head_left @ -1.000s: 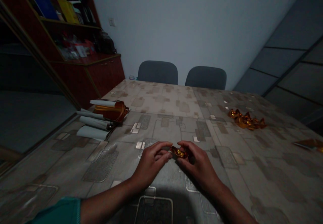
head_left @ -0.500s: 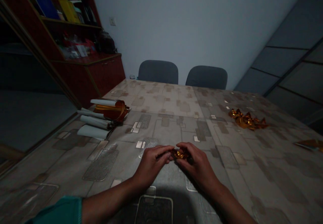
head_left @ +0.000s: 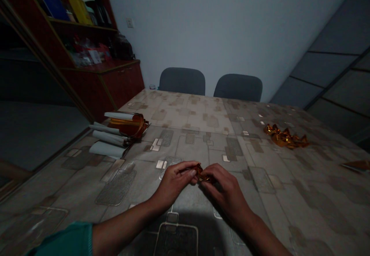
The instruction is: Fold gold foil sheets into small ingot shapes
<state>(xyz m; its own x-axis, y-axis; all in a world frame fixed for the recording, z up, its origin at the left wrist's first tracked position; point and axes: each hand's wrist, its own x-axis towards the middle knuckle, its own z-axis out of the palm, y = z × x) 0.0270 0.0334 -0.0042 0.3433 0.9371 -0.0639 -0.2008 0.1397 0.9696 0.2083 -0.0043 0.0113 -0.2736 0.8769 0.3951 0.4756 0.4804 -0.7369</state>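
A small piece of folded gold foil paper (head_left: 204, 178) is held between my two hands above the near part of the table. My left hand (head_left: 180, 176) pinches its left end between thumb and fingers. The right end sits in the curled fingers of my right hand (head_left: 224, 183), which partly hide it. Several finished-looking gold foil ingot shapes (head_left: 286, 137) lie in a cluster on the right side of the table. A stack of curled gold-and-white paper sheets (head_left: 124, 129) rests to the left.
The table (head_left: 187, 144) has a patterned cloth. A flat folded gold piece (head_left: 358, 165) lies at the right edge. Two grey chairs (head_left: 182, 81) stand behind the table, near a small glass (head_left: 152, 87). A red-brown cabinet (head_left: 121, 82) is at the left.
My right hand's fingers have moved left, closer to my left hand. The foil piece has turned, with its left end now raised at my left fingertips.
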